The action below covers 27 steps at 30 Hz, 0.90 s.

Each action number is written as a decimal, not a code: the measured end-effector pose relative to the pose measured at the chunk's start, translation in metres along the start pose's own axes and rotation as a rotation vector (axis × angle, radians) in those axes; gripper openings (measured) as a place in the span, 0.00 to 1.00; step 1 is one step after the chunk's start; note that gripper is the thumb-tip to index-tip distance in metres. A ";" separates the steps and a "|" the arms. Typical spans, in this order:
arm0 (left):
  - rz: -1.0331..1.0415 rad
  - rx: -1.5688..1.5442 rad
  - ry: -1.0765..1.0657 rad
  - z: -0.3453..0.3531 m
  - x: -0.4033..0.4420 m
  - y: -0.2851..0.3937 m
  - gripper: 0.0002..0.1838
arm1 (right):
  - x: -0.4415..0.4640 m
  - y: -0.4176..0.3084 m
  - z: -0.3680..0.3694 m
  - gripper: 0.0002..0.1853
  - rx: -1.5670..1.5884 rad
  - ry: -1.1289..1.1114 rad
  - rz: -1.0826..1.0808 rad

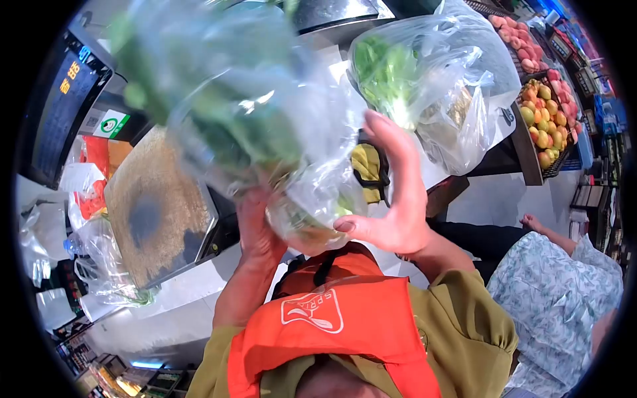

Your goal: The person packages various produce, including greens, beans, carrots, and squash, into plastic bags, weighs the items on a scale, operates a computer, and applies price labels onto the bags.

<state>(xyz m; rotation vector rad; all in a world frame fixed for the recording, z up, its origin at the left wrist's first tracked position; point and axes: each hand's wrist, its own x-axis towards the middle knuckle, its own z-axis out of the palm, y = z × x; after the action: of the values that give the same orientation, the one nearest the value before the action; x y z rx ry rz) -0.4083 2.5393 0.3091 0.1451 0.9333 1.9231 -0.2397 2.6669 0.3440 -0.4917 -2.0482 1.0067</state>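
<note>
A clear plastic bag of leafy greens (pixel 245 126), blurred by motion, is held up in front of my chest. My left hand (pixel 257 222) grips it from below, its fingers partly hidden behind the plastic. On the bag's right side my right hand (pixel 398 192) is spread, thumb and fingers wide apart, with the thumb tip close to the plastic. Beyond it, another clear bag with a green leafy vegetable (pixel 388 73) lies on the counter, beside a bag with something yellowish-brown (pixel 454 109).
A worn scale plate (pixel 156 205) lies at left below a display screen (pixel 63 106). Plastic bags (pixel 99 255) hang beside it. Crates of fruit (pixel 544 123) stand at upper right. A person in a patterned garment (pixel 554 298) is at lower right.
</note>
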 end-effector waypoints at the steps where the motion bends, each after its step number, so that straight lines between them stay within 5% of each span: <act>1: 0.094 -0.025 -0.009 -0.009 -0.009 0.003 0.28 | 0.008 -0.007 0.003 0.59 0.128 -0.129 0.131; 3: 0.179 0.071 0.056 -0.021 -0.025 0.010 0.26 | 0.021 -0.019 0.036 0.62 0.419 -0.322 0.243; 5: 0.320 0.151 0.117 -0.027 -0.047 0.020 0.20 | 0.025 -0.034 0.070 0.61 0.184 -0.487 0.120; 10: 0.824 0.934 0.300 -0.091 -0.077 0.084 0.19 | 0.055 -0.062 0.138 0.56 0.336 -0.732 0.011; 12: 0.795 0.381 0.284 -0.107 -0.095 0.127 0.21 | 0.080 -0.089 0.160 0.53 0.118 -0.803 -0.185; 13: 0.718 -0.173 0.143 -0.104 -0.099 0.155 0.21 | 0.095 -0.099 0.170 0.55 0.056 -0.918 -0.169; 18: 0.856 -0.035 0.471 -0.173 -0.109 0.228 0.26 | 0.149 -0.134 0.239 0.49 -0.113 -1.144 -0.293; 23: 0.689 0.051 0.405 -0.251 -0.133 0.262 0.25 | 0.182 -0.138 0.281 0.45 -0.134 -1.417 -0.236; 27: 0.604 0.116 0.488 -0.266 -0.145 0.258 0.23 | 0.183 -0.131 0.296 0.45 -0.334 -1.406 -0.232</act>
<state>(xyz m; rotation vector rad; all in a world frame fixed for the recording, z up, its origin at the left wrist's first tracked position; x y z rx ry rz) -0.6365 2.2140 0.3326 0.0208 1.4469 2.5227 -0.5853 2.5567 0.4235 0.4977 -3.4119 0.9315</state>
